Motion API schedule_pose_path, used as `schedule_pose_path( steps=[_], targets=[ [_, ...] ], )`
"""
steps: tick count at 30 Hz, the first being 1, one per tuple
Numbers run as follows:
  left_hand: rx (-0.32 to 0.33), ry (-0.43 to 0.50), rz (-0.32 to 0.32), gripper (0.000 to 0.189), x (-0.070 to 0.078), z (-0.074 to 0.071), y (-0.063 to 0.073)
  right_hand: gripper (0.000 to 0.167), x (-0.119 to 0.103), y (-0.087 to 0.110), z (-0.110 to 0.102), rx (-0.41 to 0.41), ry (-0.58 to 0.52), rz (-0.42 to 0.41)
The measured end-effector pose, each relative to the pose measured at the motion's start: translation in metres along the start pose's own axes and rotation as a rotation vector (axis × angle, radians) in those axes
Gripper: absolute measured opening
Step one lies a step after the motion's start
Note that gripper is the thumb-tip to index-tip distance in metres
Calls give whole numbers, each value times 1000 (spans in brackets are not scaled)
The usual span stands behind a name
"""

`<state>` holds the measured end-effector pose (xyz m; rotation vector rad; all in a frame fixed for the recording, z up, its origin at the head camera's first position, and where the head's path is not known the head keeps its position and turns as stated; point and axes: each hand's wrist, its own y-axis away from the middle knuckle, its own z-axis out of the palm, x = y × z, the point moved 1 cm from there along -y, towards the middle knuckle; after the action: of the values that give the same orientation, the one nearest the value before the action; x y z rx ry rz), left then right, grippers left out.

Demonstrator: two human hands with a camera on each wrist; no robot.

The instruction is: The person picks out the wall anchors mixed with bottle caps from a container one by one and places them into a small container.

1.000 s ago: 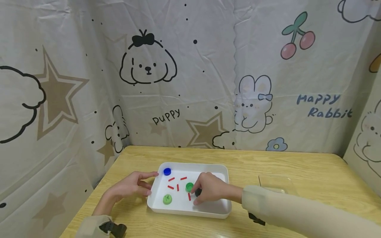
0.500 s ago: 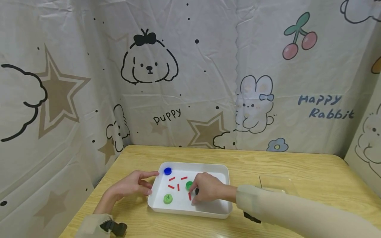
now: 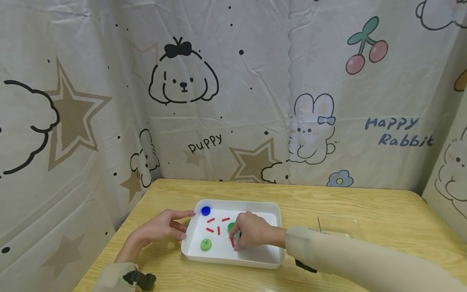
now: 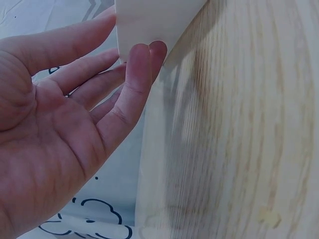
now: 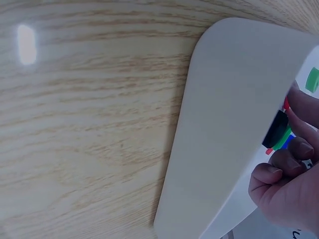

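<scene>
Head view. Background: creased pale cloth (image 3: 255, 93), printed with cartoon animals, stars and cherries. Surface: wood-grain table (image 3: 303, 198). Shallow white tray (image 3: 233, 263), round-cornered, left of the table's middle. Contents: round blue cap (image 3: 206, 211), far left corner; round light green cap (image 3: 206, 245), toward near left corner; four loose red sticks (image 3: 219, 230), short, straight, scattered between; dark green cap (image 3: 231, 226), near the tray's middle, partly hidden. Right hand (image 3: 253, 231): thumb and forefinger seemingly pinching a fifth red stick (image 3: 232, 242) by its ends, just beside the dark green cap. Risk, judged: uneven pressure could flick so slender a stick loose; crowding could make knuckles nudge the caps. Clear box (image 3: 339, 227), transparent, right of tray.

Left wrist view. Left hand (image 4: 65, 114): fingers apart, tips touching the tray's smooth left wall. Risk, judged: light contact may let the tray slide.

Right wrist view. Black cap (image 5: 275, 128), flat-faced, close to the fingers; remaining fingers curled toward the palm.
</scene>
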<state>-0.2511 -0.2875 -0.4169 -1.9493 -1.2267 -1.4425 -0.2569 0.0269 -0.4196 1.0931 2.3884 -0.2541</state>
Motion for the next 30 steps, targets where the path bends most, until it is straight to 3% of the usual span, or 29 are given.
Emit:
schedule_pose_path(
  steps=[8,30],
  targets=[
    [4,-15,-7,74,1,1,0,23,-3,-1,2,7,36,-4],
    [6,-7,-16,74,0,0,-1,23,3,-5,2,-31,-119,-70]
  ],
)
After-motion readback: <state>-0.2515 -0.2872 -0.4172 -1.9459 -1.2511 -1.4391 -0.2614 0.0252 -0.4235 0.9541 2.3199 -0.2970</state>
